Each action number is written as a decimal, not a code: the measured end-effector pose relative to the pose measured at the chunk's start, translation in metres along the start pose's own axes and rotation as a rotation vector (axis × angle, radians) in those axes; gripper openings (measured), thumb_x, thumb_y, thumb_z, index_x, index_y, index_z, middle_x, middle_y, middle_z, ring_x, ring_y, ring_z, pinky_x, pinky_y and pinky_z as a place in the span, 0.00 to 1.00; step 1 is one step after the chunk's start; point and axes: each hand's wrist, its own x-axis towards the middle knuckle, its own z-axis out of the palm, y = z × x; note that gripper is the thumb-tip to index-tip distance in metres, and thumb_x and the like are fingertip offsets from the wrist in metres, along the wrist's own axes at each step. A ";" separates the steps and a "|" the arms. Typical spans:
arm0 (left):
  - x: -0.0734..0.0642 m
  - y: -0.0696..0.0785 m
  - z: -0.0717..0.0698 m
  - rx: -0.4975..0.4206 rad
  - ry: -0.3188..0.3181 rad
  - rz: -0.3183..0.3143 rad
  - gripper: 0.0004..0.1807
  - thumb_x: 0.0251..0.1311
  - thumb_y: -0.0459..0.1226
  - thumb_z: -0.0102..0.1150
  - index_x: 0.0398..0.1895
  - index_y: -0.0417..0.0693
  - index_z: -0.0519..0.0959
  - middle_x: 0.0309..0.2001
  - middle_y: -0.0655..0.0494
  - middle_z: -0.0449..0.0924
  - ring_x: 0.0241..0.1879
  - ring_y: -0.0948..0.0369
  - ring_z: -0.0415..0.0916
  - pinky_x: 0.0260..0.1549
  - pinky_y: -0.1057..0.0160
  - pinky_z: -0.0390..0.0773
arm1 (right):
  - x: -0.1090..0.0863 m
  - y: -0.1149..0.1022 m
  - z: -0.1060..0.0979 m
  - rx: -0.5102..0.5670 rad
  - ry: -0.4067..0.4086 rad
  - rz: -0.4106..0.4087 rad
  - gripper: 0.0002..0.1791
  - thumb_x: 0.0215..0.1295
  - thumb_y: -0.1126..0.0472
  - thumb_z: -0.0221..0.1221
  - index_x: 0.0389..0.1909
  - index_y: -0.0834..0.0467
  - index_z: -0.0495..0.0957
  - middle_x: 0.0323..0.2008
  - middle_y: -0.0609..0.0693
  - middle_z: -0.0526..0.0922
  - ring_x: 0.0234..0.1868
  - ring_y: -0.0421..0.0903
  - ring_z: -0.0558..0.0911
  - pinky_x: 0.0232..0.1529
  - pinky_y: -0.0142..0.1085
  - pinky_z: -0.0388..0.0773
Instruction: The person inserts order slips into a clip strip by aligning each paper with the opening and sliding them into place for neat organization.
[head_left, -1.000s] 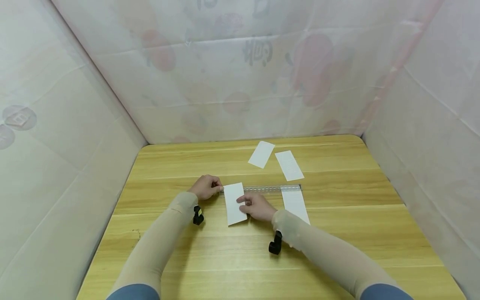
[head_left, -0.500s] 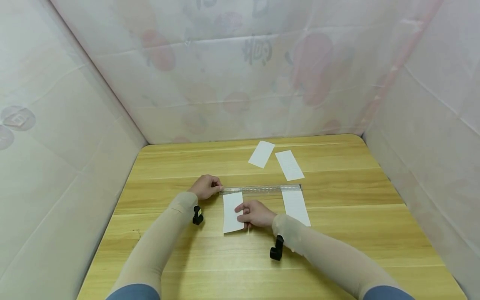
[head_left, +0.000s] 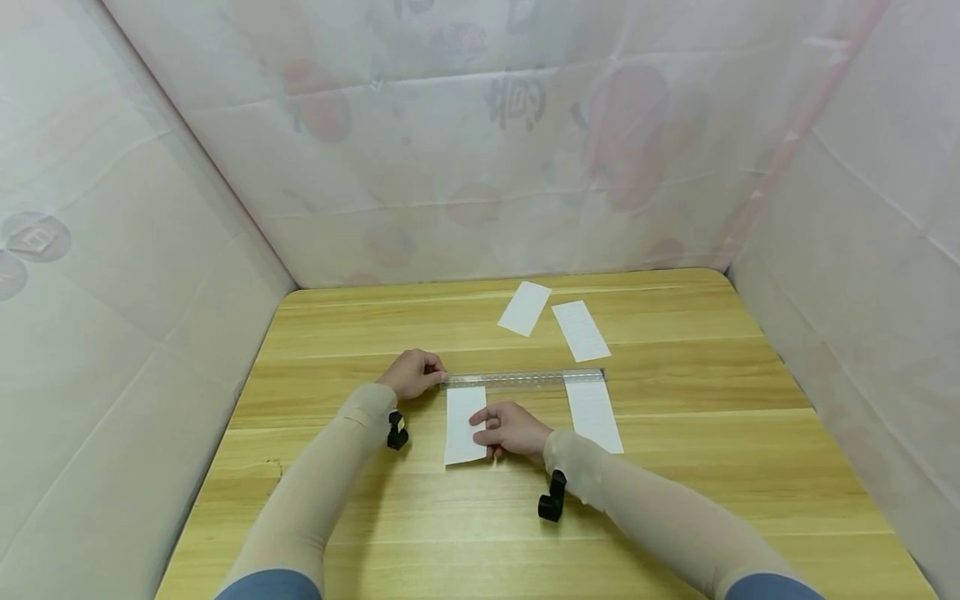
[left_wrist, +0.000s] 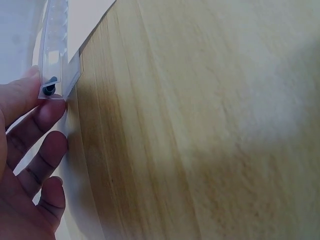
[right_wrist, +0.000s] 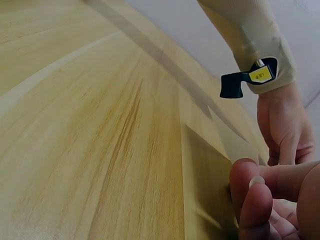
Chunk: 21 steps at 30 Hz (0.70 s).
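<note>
A long clear plastic strip [head_left: 525, 379] lies across the middle of the table in the head view. My left hand [head_left: 410, 375] pinches its left end between thumb and index finger; the left wrist view shows a dark pin [left_wrist: 49, 89] there. My right hand [head_left: 513, 427] pinches a white paper card [head_left: 460, 421] by its right side, its top edge at the strip near the left end. In the right wrist view the held card [right_wrist: 232, 140] stands slightly raised off the wood. Another white card [head_left: 596, 417], faintly lined, has its top edge at the strip's right end.
Two more white cards, one plain [head_left: 524, 309] and one lined [head_left: 581, 331], lie towards the back of the wooden table [head_left: 360, 325]. Pale printed cloth walls [head_left: 480, 167] enclose the table at the back and both sides.
My right hand has drawn the card towards me, from overlapping the strip to having its top edge at it. It has barely moved in the last half second. The left hand stays put.
</note>
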 end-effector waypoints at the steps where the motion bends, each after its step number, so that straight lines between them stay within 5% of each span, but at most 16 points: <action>1: 0.000 0.000 0.000 -0.001 0.001 0.002 0.08 0.65 0.39 0.59 0.30 0.50 0.84 0.27 0.60 0.80 0.26 0.63 0.70 0.32 0.63 0.72 | 0.000 0.000 0.000 0.006 0.000 0.001 0.18 0.64 0.65 0.62 0.53 0.65 0.75 0.23 0.53 0.79 0.22 0.45 0.80 0.23 0.33 0.76; 21: -0.002 0.001 0.001 -0.063 0.000 -0.026 0.08 0.65 0.39 0.59 0.31 0.49 0.84 0.28 0.58 0.81 0.27 0.63 0.71 0.31 0.63 0.72 | 0.002 -0.001 0.006 0.045 0.038 0.011 0.18 0.65 0.64 0.60 0.55 0.65 0.74 0.24 0.54 0.76 0.22 0.45 0.79 0.23 0.33 0.75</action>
